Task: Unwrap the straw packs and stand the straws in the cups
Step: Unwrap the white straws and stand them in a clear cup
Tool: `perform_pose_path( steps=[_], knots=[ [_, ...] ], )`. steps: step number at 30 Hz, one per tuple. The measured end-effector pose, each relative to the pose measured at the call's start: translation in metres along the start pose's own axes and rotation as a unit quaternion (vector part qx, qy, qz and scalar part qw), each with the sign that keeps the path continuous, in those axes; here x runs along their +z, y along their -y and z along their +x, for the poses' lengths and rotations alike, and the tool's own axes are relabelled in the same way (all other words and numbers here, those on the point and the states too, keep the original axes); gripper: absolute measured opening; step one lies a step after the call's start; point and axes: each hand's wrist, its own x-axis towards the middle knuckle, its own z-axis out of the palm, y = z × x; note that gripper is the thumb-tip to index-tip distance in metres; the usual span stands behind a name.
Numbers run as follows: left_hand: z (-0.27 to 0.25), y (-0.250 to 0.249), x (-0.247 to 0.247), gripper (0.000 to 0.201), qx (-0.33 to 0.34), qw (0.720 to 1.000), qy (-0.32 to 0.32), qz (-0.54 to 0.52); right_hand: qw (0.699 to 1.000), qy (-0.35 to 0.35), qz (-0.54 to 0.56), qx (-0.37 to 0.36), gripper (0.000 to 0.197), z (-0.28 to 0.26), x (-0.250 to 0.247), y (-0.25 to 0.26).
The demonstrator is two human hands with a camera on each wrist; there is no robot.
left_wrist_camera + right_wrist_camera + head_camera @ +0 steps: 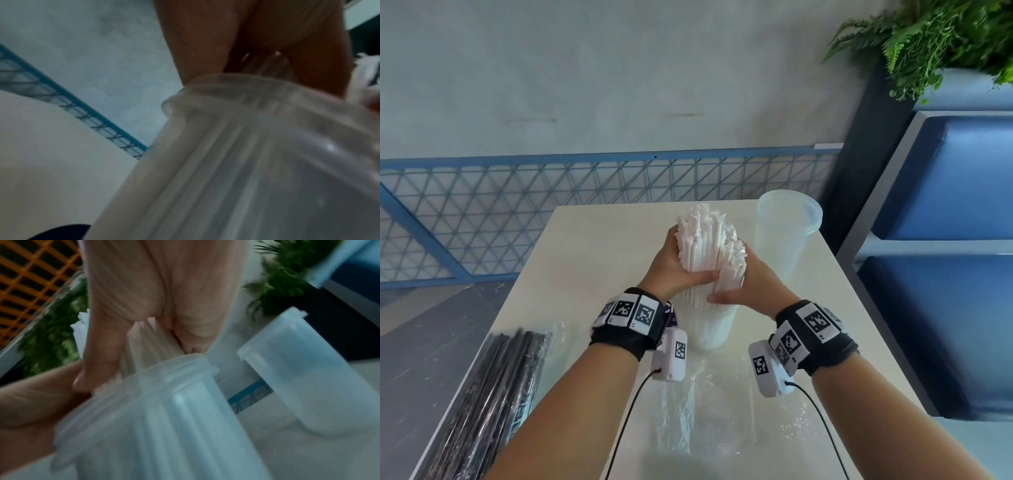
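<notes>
Your bundle of white paper-wrapped straws [707, 246] stands in the translucent plastic cup [710, 327] mid-table [592, 246]; your left hand [674, 265] and right hand [751, 282] both wrap it. An empty translucent cup [786, 233] stands near the far right corner, a black straw pack [493, 404] along the left edge.

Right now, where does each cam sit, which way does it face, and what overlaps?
Head: above the table, facing forward and down; both forearms, left hand and right hand gripping the white straws in the near cup.
Left wrist: low beside the near cup, facing up along its wall; the left hand's palm shows.
Right wrist: low by the same cup, facing up; the right hand and empty cup show.
Shared: all show the near cup; head and right wrist also show the empty cup.
</notes>
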Motion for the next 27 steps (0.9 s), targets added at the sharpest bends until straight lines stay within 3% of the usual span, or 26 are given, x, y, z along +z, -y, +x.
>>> perform_pose_path(
  steps=[2,5,10,15,18,20,22,24,25,27],
  knots=[
    [-0.002,-0.001,-0.004,0.089,-0.021,0.999,0.026,-0.041,1.000,0.028,-0.004,0.001,0.099,0.002,-0.002,0.001],
    [-0.005,-0.007,-0.006,0.097,-0.012,0.996,0.049,-0.077,0.995,0.024,0.094,-0.009,0.085,0.004,-0.005,0.004],
    [-0.001,-0.029,-0.011,0.095,0.041,0.995,0.024,-0.082,0.975,0.013,0.212,-0.069,0.066,0.009,-0.015,0.017],
    [-0.006,-0.047,-0.019,0.121,0.120,0.993,0.021,-0.006,0.980,-0.070,0.127,-0.135,0.073,0.008,-0.013,0.017],
    [-0.016,-0.066,-0.019,0.101,0.193,0.980,-0.014,0.040,0.972,-0.128,0.087,-0.179,0.073,0.006,-0.011,0.018],
    [-0.015,-0.073,-0.012,0.077,0.238,0.958,-0.037,0.153,0.975,-0.158,-0.004,-0.154,0.064,0.005,-0.008,0.021],
    [-0.011,-0.068,-0.002,0.063,0.207,0.916,-0.014,0.343,0.976,-0.127,-0.122,-0.131,0.055,0.005,0.000,0.020],
    [-0.009,-0.053,0.010,0.061,0.112,0.874,0.054,0.470,0.965,-0.074,-0.207,-0.143,0.049,0.006,0.008,0.017],
    [-0.009,-0.046,0.014,0.062,0.088,0.864,0.075,0.489,0.965,-0.057,-0.209,-0.151,0.047,0.007,0.009,0.016],
    [-0.009,-0.041,0.013,0.066,0.082,0.874,0.092,0.470,0.979,-0.048,-0.142,-0.135,0.049,0.005,0.006,0.019]
  ],
)
